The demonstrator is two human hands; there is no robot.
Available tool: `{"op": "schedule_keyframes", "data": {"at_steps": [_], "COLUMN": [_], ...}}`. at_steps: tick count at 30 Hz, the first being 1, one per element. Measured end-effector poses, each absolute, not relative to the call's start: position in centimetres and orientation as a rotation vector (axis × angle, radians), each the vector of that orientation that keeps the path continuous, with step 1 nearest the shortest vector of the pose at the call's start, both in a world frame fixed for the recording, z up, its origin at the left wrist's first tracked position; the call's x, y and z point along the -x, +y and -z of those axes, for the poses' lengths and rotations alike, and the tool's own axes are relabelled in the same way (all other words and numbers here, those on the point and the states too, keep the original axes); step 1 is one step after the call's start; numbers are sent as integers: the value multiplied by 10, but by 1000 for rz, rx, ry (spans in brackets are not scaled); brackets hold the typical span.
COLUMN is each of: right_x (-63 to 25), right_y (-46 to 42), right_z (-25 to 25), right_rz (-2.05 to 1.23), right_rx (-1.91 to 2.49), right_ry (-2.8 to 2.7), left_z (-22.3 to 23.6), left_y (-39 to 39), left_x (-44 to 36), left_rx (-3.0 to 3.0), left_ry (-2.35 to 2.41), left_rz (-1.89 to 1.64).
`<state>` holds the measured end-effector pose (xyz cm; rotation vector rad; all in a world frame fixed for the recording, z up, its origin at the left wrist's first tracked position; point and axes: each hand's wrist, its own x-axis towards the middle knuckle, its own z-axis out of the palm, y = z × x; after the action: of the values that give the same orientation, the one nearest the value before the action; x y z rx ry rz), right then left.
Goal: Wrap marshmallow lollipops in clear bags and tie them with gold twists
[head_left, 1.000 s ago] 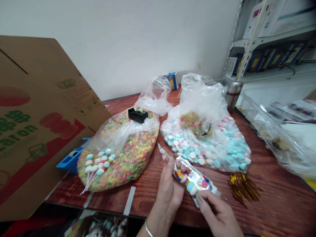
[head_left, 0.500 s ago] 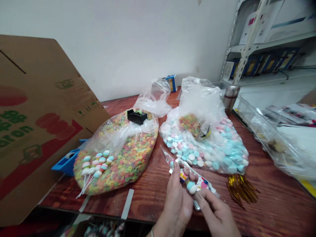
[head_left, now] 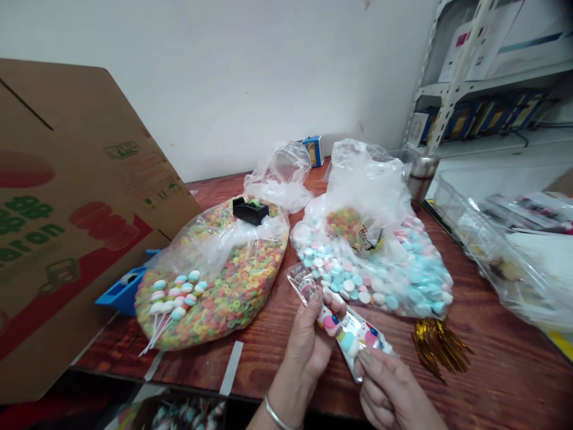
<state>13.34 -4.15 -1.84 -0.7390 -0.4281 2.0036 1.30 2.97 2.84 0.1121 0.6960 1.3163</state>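
My left hand point(head_left: 307, 340) pinches a small clear printed plastic bag point(head_left: 299, 279) between thumb and fingers. Fingers of my right hand point(head_left: 389, 379) are closed at the near end of a blue-and-white marshmallow pop point(head_left: 348, 344), which points toward the bag's mouth; its stick is mostly hidden by the fingers. Below both hands lies a stack of printed bags point(head_left: 369, 331) on the table. Close by on the right is a bundle of gold twist ties point(head_left: 439, 349). Several finished-looking marshmallow pops point(head_left: 179, 292) with white sticks rest on the left sack.
A large sack of coloured cereal rings point(head_left: 242, 286) carries a black tape dispenser point(head_left: 250, 210). Beside it sits a sack of pastel candies point(head_left: 358, 280). A blue tape dispenser point(head_left: 120, 292) and cardboard box point(head_left: 89, 197) stand left; a metal flask point(head_left: 421, 179) and clear tray point(head_left: 483, 251) right.
My left hand has tilted, and the clear bag's far end now shows spread out beyond my fingers. The marshmallow pop stays in my right hand, which has shifted slightly right and down.
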Motion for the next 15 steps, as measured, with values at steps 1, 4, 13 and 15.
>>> {"op": "schedule_keyframes", "data": {"at_steps": [1,4,13,15], "right_x": [-133,-133,-141,-141], "right_y": [-42,-43,-44,-44], "right_z": [18,18,18,19], "right_rz": [-2019,-2042,-2024,-2003], "right_rx": [727,738,805,850], "right_ry": [-416,-399,-405,-441], "left_z": [-28,-29,-37,-33], "left_y": [31,33,20,19], "left_x": [-15,-20,-18,-18], "left_rx": [-59,45,-171,-211], "left_ry": [727,816,572,635], "left_rz": [-1332,-1355,-1266,-1260]}}
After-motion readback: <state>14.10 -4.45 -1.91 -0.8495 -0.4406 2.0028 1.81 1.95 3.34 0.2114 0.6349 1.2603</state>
